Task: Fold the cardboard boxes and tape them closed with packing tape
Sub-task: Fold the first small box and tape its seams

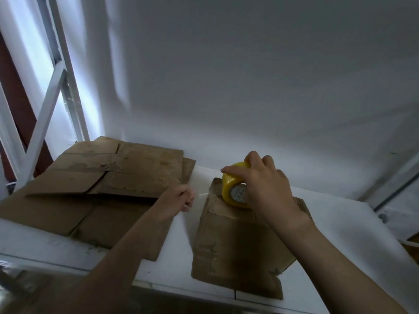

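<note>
The right hand [267, 184] reaches forward from the lower right, its fingers curled over the top of a yellow roll of packing tape [230, 189] and gripping it. The left hand [179, 200] comes in from the lower left, its fingers closed in a pinch on the free end of a clear tape strip [203, 194], which runs roughly level, left to right, between hand and roll.

The roll stands on edge at the far end of a worn cardboard box [233, 245]. The box lies on the white tabletop [340, 234], long axis running away from the person. Flattened cardboard [102, 177] lies stacked to the left. The roll's core carries a pale printed pattern, too blurred to read.
</note>
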Demonstrator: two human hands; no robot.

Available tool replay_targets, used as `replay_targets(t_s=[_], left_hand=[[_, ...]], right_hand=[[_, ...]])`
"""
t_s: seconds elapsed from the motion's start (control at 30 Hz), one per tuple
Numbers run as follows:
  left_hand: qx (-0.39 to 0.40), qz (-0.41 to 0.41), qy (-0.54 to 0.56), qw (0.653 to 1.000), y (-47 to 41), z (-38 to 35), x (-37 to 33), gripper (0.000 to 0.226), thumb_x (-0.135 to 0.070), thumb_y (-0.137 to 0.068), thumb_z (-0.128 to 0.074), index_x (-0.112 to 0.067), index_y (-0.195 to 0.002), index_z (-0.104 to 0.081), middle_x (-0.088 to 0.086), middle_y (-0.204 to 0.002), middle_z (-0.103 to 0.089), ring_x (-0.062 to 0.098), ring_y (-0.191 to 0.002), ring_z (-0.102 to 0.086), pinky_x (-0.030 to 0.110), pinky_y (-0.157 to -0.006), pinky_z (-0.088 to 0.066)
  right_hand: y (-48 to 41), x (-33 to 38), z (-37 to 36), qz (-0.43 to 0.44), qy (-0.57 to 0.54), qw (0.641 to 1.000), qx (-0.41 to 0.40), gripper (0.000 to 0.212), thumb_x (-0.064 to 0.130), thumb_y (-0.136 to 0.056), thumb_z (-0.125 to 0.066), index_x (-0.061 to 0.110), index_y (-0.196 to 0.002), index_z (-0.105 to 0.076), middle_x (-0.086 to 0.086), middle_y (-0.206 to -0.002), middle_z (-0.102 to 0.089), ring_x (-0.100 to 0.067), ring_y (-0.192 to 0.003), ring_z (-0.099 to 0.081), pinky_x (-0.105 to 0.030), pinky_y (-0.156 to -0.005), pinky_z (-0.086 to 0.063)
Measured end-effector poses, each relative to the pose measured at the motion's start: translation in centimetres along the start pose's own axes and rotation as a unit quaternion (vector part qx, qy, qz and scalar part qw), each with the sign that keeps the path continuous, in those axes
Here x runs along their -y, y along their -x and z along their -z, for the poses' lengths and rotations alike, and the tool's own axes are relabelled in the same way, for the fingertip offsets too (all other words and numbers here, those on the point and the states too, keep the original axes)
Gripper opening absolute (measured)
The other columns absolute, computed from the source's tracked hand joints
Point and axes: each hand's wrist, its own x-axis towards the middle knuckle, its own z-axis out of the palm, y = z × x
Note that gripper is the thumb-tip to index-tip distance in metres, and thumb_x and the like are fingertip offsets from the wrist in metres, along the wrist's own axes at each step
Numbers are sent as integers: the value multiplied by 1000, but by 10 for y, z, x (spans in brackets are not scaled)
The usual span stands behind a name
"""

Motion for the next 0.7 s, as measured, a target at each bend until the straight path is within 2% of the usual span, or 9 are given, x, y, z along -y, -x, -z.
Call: replay_targets(t_s=[0.13,0.3,0.37,0.43,0.5,0.57,0.6,0.63,0.7], left_hand=[[-14,11,16,1000,5,-28,1,30,-26,-107,-47,-8,-90,-63,7,-89,-66,17,-83,-67,23,-71,-57],[-52,17,60,997,8,-54,-1,29,-19,-108,-45,-13,-83,-58,9,-89,-65,18,-82,-66,20,-63,-53],[-59,25,56,996,10,-56,2,31,-19,-107,-47,-12,-78,-55,10,-85,-62,19,-78,-64,27,-63,-54],[-64,34,20,997,10,-56,12,31,-20,-106,-50,-11,-76,-53,11,-80,-58,20,-74,-59,44,-71,-55],[-87,35,-6,996,12,-54,17,27,-26,-103,-56,-14,-79,-54,7,-81,-58,20,-76,-58,45,-77,-53],[-134,-8,11,991,19,-48,7,11,-31,-103,-57,-21,-98,-59,0,-100,-63,16,-96,-62,33,-85,-52],[-148,-45,27,988,23,-45,-1,16,-35,-104,-55,-24,-114,-59,-2,-117,-61,14,-111,-59,32,-94,-51],[-133,-77,37,987,26,-41,-13,31,-40,-104,-52,-25,-131,-54,-6,-135,-54,10,-125,-52,32,-103,-47],[-35,-119,32,992,35,-41,-39,62,-53,-101,-50,-31,-155,-31,-16,-157,-29,2,-141,-32,31,-113,-35]], right_hand=[[-2,4,-3,-7,17,1000,-5,66,37,-87,-77,49,-143,-44,-4,-139,-42,-32,-128,-42,-50,-94,-51],[0,3,-6,-16,-11,1000,1,70,29,-85,-78,47,-144,-44,-4,-141,-36,-32,-130,-34,-48,-93,-52],[0,5,-5,-15,-13,1000,7,72,30,-86,-79,48,-145,-43,-3,-142,-34,-31,-131,-31,-46,-95,-50],[1,6,-6,-15,-12,1000,8,74,28,-85,-80,48,-146,-41,-3,-142,-33,-30,-131,-31,-46,-97,-50],[2,6,-6,-13,-11,1000,8,76,25,-85,-79,48,-146,-41,-2,-142,-32,-30,-131,-30,-47,-97,-50],[2,4,-6,-8,-13,1000,7,76,22,-85,-79,48,-146,-40,-2,-141,-31,-29,-130,-29,-46,-96,-49],[3,3,-6,-3,-14,1000,5,77,21,-85,-79,48,-146,-40,-2,-141,-31,-29,-130,-29,-46,-96,-50],[3,1,-7,1,-14,1000,5,79,21,-84,-80,48,-146,-39,-2,-140,-31,-29,-129,-29,-46,-97,-50],[3,-3,-9,10,-18,1000,9,82,23,-83,-82,49,-147,-38,-1,-139,-33,-28,-128,-31,-46,-98,-50]])
